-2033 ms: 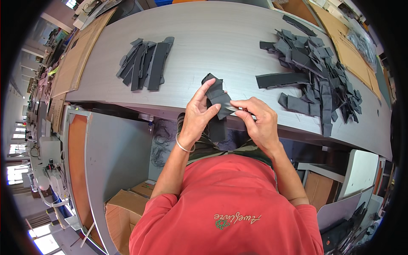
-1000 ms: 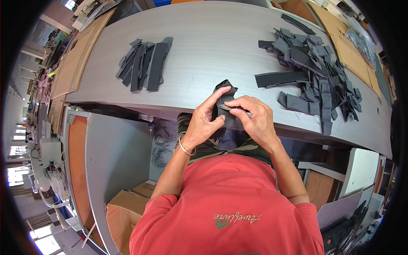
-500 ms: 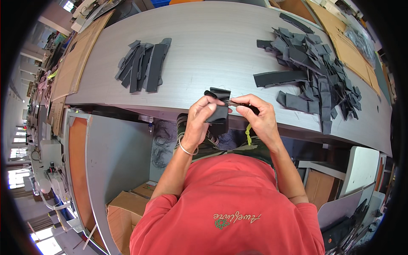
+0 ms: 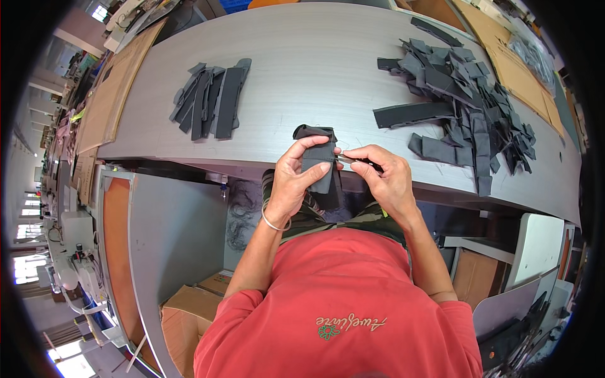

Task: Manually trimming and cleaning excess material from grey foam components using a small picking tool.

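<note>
Nearest: red shirt [image 4: 340,302] of the person, forearms coming up from the lower edge. Cardboard box [image 4: 189,312] on the floor at near left, grey cabinet panel [image 4: 170,233] above it.

Hands meet at the near table edge, center. Left hand [image 4: 295,179], w/ a thin bangle [image 4: 272,222] on the wrist, is clamped on a dark grey fabric strip [image 4: 318,165]: thumb across the front, fingers behind. Strip is folded over at its top end and hangs down past the edge btwn the hands. Right hand [image 4: 383,176] sits just right of it, fingers closed round a small dark tool [image 4: 359,162] whose tip points left and touches the strip's right edge. What kind of tool, can't tell, mostly hidden by fingers.

Grey table [image 4: 315,75] runs left to right. Far left on it: neat stack of strips [image 4: 211,97], laid roughly parallel. Far right: loose pile of strips [image 4: 460,94], jumbled, well apart from the stack, one long strip sticking out toward center. Cardboard sheets [image 4: 107,94] lie beyond the table's left end, more at far right [image 4: 517,69].
</note>
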`<control>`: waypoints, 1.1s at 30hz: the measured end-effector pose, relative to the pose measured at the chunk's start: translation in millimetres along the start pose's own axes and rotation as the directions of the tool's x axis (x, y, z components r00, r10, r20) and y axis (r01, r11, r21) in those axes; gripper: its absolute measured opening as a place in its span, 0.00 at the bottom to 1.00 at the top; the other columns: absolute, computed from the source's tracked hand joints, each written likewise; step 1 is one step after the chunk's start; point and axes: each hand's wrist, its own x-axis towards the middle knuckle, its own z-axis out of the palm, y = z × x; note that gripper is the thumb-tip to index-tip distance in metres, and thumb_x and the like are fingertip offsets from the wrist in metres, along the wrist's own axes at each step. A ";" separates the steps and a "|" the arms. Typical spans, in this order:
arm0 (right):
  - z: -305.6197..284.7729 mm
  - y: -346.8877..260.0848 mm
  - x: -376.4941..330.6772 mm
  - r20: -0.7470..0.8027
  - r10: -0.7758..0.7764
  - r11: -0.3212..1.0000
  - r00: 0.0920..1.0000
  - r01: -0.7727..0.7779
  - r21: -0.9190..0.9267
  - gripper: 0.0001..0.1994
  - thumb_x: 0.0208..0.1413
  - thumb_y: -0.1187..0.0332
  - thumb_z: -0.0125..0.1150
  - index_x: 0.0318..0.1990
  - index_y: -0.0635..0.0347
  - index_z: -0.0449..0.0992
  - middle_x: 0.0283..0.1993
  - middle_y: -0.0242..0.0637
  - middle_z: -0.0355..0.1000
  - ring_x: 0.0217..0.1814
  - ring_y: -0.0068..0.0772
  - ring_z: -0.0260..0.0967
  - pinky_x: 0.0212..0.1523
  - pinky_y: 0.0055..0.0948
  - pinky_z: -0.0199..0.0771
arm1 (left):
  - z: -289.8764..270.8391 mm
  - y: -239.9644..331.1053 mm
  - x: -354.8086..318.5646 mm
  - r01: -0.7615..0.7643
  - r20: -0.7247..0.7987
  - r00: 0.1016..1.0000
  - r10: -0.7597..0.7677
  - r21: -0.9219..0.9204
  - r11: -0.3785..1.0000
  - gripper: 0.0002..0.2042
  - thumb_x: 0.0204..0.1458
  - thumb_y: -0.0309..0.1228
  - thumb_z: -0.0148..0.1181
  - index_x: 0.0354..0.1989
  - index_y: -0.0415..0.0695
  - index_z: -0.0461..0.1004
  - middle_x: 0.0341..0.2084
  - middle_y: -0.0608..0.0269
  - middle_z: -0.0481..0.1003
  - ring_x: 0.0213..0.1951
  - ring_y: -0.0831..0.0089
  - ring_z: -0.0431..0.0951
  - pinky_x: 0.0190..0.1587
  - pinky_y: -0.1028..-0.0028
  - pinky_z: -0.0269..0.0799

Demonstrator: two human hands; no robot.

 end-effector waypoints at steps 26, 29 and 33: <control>-1.3 0.2 -0.7 -0.041 0.040 0.998 0.998 -0.039 0.043 0.09 0.51 0.70 0.60 0.41 0.55 0.79 0.31 0.36 0.76 0.29 0.33 0.71 0.30 0.28 0.67 | -3.3 -1.3 -0.4 0.180 0.135 0.981 -0.137 -0.396 0.901 0.26 0.56 0.47 0.54 0.55 0.39 0.63 0.36 0.54 0.72 0.39 0.66 0.74 0.46 0.66 0.73; -1.2 0.7 -1.5 -0.017 0.043 0.997 0.999 -0.042 0.068 0.10 0.52 0.70 0.60 0.43 0.56 0.78 0.34 0.37 0.76 0.29 0.31 0.71 0.31 0.27 0.68 | -11.6 -11.5 -1.0 0.087 -0.017 0.995 -0.098 -0.333 0.939 0.26 0.55 0.42 0.58 0.57 0.42 0.60 0.30 0.60 0.68 0.36 0.70 0.71 0.42 0.68 0.71; 1.2 -1.5 -7.1 -0.013 0.006 0.999 1.000 -0.006 0.044 0.10 0.51 0.70 0.61 0.43 0.55 0.78 0.34 0.36 0.75 0.30 0.33 0.71 0.33 0.28 0.69 | -11.0 -13.0 1.7 0.020 -0.133 0.990 -0.053 -0.238 0.971 0.23 0.50 0.25 0.60 0.54 0.43 0.58 0.31 0.63 0.66 0.32 0.77 0.67 0.38 0.74 0.66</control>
